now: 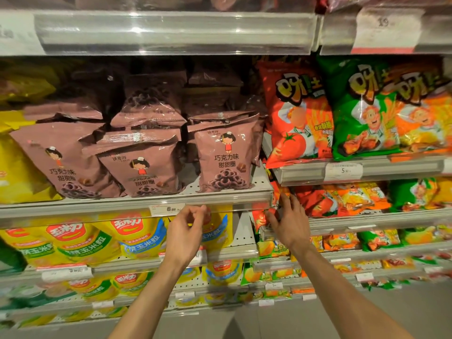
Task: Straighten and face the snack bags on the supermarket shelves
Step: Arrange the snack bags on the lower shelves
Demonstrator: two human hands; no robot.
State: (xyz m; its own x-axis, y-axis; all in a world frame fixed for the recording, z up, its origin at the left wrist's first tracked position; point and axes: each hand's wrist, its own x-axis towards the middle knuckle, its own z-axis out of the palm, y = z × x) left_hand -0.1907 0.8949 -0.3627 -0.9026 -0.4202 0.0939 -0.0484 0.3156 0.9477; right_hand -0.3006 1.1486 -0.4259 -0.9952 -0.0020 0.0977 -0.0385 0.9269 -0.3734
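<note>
Below glossy brown bags (223,157), both hands (187,234) (291,222) hover.

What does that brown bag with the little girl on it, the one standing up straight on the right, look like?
The brown snack bag is shiny plastic, puffy and sealed. It shows a cartoon girl in a red dress, dark writing and a pile of chocolate rings. It stands upright, facing forward, near the front edge of the shelf, at the right end of its row. More brown bags sit behind it. No hand touches it.

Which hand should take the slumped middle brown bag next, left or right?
Left, probably. The left hand hangs free, fingers loosely curled, just below the leaning middle brown bag. The right hand is farther right, fingers reaching among the red bags on the lower shelf.
</note>
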